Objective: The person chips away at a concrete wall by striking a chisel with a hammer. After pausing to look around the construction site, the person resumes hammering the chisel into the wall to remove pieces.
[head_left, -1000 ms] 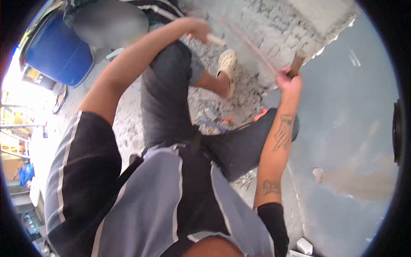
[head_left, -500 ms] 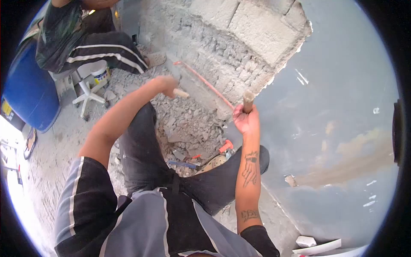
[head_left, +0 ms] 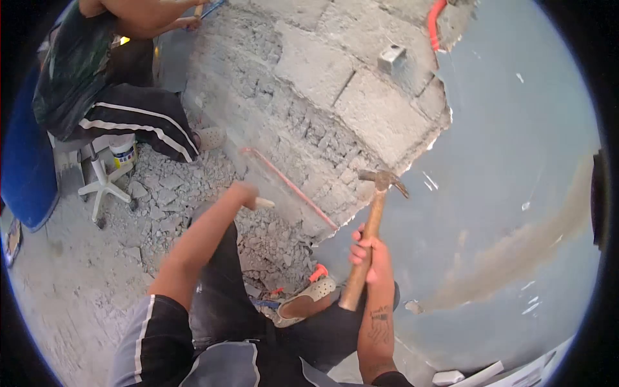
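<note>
In the head view, my right hand (head_left: 373,255) grips a claw hammer (head_left: 373,226) by its wooden handle. The hammer's metal head points up toward the broken edge of the plaster wall. My left hand (head_left: 245,193) is closed on a pale tool handle (head_left: 265,202), whose short end sticks out to the right. The rest of that tool is hidden, so its kind cannot be told. Both hands are in front of a stripped block wall (head_left: 380,116) with rough, chipped mortar. A reddish conduit (head_left: 290,184) slants along its lower part.
Broken rubble (head_left: 264,242) covers the floor between my legs and along the wall. At upper left a co-worker (head_left: 135,109) sits by a white wheeled stool base (head_left: 103,187), a paint tub (head_left: 122,151) and a blue barrel (head_left: 26,155). A metal box (head_left: 391,58) is set in the wall.
My view has tilted up the wall. The hammer has swung so its head and full handle show, where only the handle's end showed before. My left hand still holds the pale handle.
</note>
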`<control>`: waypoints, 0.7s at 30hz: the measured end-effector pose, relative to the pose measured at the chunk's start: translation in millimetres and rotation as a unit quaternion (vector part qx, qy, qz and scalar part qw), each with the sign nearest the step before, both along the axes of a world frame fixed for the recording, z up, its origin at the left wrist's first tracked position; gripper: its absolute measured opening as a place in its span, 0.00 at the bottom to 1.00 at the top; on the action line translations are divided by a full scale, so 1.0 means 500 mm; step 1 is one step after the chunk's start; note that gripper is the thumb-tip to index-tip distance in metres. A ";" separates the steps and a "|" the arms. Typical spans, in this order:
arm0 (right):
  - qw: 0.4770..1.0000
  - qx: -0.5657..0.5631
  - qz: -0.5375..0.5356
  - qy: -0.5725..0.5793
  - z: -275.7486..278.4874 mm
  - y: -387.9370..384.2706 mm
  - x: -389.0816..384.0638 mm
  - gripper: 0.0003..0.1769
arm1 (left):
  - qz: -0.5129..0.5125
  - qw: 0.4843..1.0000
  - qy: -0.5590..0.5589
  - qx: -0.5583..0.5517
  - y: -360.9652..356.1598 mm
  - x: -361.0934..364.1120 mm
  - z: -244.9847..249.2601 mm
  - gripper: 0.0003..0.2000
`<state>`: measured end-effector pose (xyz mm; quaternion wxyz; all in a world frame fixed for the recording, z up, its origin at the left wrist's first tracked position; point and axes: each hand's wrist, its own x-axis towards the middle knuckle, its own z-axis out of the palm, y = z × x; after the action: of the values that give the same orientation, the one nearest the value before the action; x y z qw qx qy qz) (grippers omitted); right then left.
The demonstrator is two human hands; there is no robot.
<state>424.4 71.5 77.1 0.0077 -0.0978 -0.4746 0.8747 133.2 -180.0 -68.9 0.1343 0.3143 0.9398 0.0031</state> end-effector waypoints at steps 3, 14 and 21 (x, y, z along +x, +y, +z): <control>0.996 -0.062 0.047 0.053 0.054 -0.019 0.025 0.18 | -0.023 1.000 -0.001 0.018 0.041 -0.001 -0.008 0.23; 0.944 0.093 -0.250 0.192 0.020 -0.093 0.029 0.18 | -0.039 0.999 -0.022 -0.021 0.065 0.000 -0.016 0.20; 0.942 -0.009 -0.214 0.260 -0.008 -0.057 0.040 0.24 | -0.079 0.995 -0.015 -0.062 0.037 -0.006 -0.025 0.21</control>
<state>444.5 43.2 73.3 0.3168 0.0336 -0.4164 0.8516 130.2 -161.3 -81.5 0.1676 0.3786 0.9082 -0.0612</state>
